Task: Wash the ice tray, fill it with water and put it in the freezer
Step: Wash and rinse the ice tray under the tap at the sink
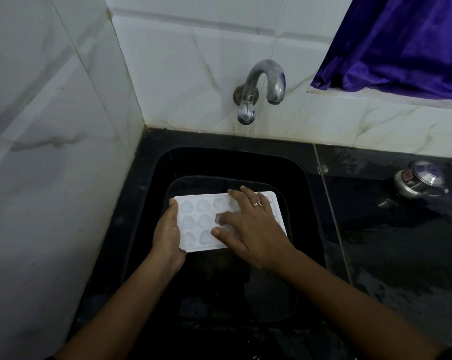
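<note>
A white ice tray (193, 222) with heart-shaped cups is held low inside the black sink (305, 203), cups facing up. My left hand (169, 240) grips the tray's left short edge, thumb on the rim and fingers underneath. My right hand (248, 227) lies on top of the tray's right half with its fingers spread and fairly straight, touching the cups; a ring sits on one finger. The right part of the tray is hidden under that hand. The steel tap (261, 89) on the wall above shows no water running.
White tiled walls close in at the left and back. A wet black counter (401, 242) runs to the right and carries a small steel pot (419, 180). A purple curtain (401, 42) hangs at the upper right.
</note>
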`<state>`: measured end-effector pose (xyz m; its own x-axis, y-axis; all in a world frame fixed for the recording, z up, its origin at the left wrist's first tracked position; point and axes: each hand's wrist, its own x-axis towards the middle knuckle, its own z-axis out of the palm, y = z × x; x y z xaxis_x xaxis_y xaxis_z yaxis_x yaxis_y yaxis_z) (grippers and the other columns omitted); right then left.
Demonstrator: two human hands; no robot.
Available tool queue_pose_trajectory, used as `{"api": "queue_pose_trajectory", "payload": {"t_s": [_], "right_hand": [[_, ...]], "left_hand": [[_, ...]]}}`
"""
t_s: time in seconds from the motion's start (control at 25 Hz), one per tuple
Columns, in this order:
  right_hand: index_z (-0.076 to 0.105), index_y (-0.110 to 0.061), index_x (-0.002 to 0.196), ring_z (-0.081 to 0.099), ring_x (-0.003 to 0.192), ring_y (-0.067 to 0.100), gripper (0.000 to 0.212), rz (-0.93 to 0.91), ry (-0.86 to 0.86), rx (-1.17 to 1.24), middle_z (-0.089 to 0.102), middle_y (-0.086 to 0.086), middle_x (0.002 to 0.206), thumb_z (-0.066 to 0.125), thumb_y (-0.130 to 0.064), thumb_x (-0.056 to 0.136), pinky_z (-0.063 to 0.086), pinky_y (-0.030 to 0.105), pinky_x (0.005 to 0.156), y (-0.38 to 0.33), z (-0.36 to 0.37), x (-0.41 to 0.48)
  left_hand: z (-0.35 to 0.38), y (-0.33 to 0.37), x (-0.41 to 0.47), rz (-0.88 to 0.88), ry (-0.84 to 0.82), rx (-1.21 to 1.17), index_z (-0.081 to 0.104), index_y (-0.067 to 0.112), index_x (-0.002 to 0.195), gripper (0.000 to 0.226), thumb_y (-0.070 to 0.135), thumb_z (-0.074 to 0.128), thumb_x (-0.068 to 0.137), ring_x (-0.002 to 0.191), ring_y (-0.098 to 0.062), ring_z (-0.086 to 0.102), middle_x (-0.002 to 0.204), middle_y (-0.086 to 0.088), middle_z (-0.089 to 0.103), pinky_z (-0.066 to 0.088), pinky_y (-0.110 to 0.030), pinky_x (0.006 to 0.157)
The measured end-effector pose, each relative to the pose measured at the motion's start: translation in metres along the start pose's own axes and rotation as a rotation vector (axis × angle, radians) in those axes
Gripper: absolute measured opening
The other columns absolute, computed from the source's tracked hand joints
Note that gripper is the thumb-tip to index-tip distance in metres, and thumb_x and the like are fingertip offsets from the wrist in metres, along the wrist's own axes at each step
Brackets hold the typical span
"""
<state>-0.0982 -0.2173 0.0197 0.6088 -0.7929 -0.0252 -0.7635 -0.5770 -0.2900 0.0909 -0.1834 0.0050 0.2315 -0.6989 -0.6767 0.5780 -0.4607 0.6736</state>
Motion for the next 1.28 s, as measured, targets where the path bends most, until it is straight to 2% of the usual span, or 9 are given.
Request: {"api": "queue_pose_trajectory", "payload": {"t_s": [0.32, 0.48, 0.64, 0.8, 0.92, 1.0, 1.08, 1.16, 1.28], "right_hand": [[0.065, -0.032, 0.127, 0.018, 0.156, 0.032, 0.065, 0.008, 0.034, 0.015, 0.036, 0.009, 0.161, 0.023, -0.074, 0.100, 0.015, 0.059, 0.124, 0.001, 0.002, -0.006], [0.063, -0.036, 0.128, 0.017, 0.156, 0.031, 0.061, -0.010, 0.033, -0.008, 0.035, 0.008, 0.161, 0.024, -0.074, 0.100, 0.014, 0.059, 0.124, 0.003, 0.003, -0.007], [0.066, -0.030, 0.122, 0.020, 0.155, 0.032, 0.064, 0.001, 0.049, -0.001, 0.036, 0.010, 0.161, 0.024, -0.074, 0.100, 0.015, 0.058, 0.124, 0.000, 0.002, -0.006], [0.064, -0.036, 0.127, 0.018, 0.156, 0.032, 0.060, 0.001, 0.035, -0.007, 0.035, 0.008, 0.162, 0.025, -0.072, 0.101, 0.013, 0.059, 0.125, 0.005, 0.000, -0.007], [0.064, -0.030, 0.123, 0.020, 0.155, 0.033, 0.066, -0.003, 0.043, -0.008, 0.036, 0.010, 0.160, 0.021, -0.074, 0.100, 0.014, 0.059, 0.124, 0.001, 0.003, -0.006], [0.062, -0.033, 0.128, 0.019, 0.155, 0.033, 0.064, -0.025, 0.035, -0.030, 0.036, 0.010, 0.160, 0.021, -0.074, 0.101, 0.014, 0.059, 0.124, 0.004, 0.005, -0.009], [0.064, -0.036, 0.127, 0.017, 0.156, 0.032, 0.060, 0.017, 0.032, -0.001, 0.035, 0.009, 0.162, 0.023, -0.072, 0.101, 0.010, 0.058, 0.125, 0.006, 0.002, -0.008], [0.066, -0.031, 0.123, 0.016, 0.156, 0.032, 0.062, 0.059, 0.036, 0.028, 0.035, 0.011, 0.162, 0.025, -0.072, 0.100, 0.010, 0.058, 0.125, 0.000, 0.003, -0.005], [0.055, -0.032, 0.142, 0.011, 0.158, 0.033, 0.065, -0.009, 0.014, -0.050, 0.026, 0.012, 0.167, 0.024, -0.072, 0.102, 0.010, 0.059, 0.126, -0.001, 0.009, -0.010]], "left_hand": [[0.003, -0.001, -0.002, -0.005, -0.011, -0.002, 0.068, 0.010, 0.131, 0.063, 0.060, 0.036, 0.108, 0.107, -0.039, 0.076, 0.116, -0.018, 0.078, 0.060, -0.049, 0.083], [0.004, 0.000, -0.003, -0.004, -0.002, 0.014, 0.068, 0.012, 0.130, 0.062, 0.059, 0.035, 0.108, 0.104, -0.038, 0.077, 0.115, -0.017, 0.079, 0.061, -0.046, 0.078], [0.006, 0.000, -0.003, -0.012, -0.003, 0.014, 0.068, 0.011, 0.130, 0.064, 0.061, 0.037, 0.107, 0.106, -0.040, 0.076, 0.116, -0.018, 0.078, 0.060, -0.050, 0.085], [0.007, 0.002, -0.006, -0.005, -0.005, -0.001, 0.070, 0.011, 0.125, 0.060, 0.059, 0.036, 0.109, 0.100, -0.037, 0.077, 0.112, -0.017, 0.080, 0.061, -0.046, 0.076], [0.009, 0.000, -0.006, 0.000, -0.004, 0.016, 0.070, 0.012, 0.125, 0.060, 0.059, 0.036, 0.109, 0.100, -0.037, 0.078, 0.112, -0.016, 0.080, 0.061, -0.047, 0.079], [0.006, 0.000, -0.004, -0.002, 0.006, 0.007, 0.069, 0.011, 0.129, 0.061, 0.059, 0.036, 0.108, 0.102, -0.038, 0.078, 0.114, -0.017, 0.079, 0.061, -0.048, 0.079], [0.006, -0.001, -0.003, -0.005, 0.011, -0.006, 0.069, 0.012, 0.129, 0.061, 0.060, 0.037, 0.108, 0.101, -0.037, 0.078, 0.114, -0.016, 0.079, 0.061, -0.048, 0.079], [0.008, -0.002, -0.004, -0.004, 0.012, 0.001, 0.069, 0.013, 0.127, 0.059, 0.059, 0.037, 0.108, 0.101, -0.036, 0.078, 0.113, -0.015, 0.080, 0.061, -0.047, 0.079], [0.005, 0.003, -0.002, 0.011, 0.032, -0.013, 0.069, 0.014, 0.126, 0.058, 0.059, 0.038, 0.108, 0.098, -0.035, 0.079, 0.112, -0.014, 0.080, 0.062, -0.046, 0.075]]}}
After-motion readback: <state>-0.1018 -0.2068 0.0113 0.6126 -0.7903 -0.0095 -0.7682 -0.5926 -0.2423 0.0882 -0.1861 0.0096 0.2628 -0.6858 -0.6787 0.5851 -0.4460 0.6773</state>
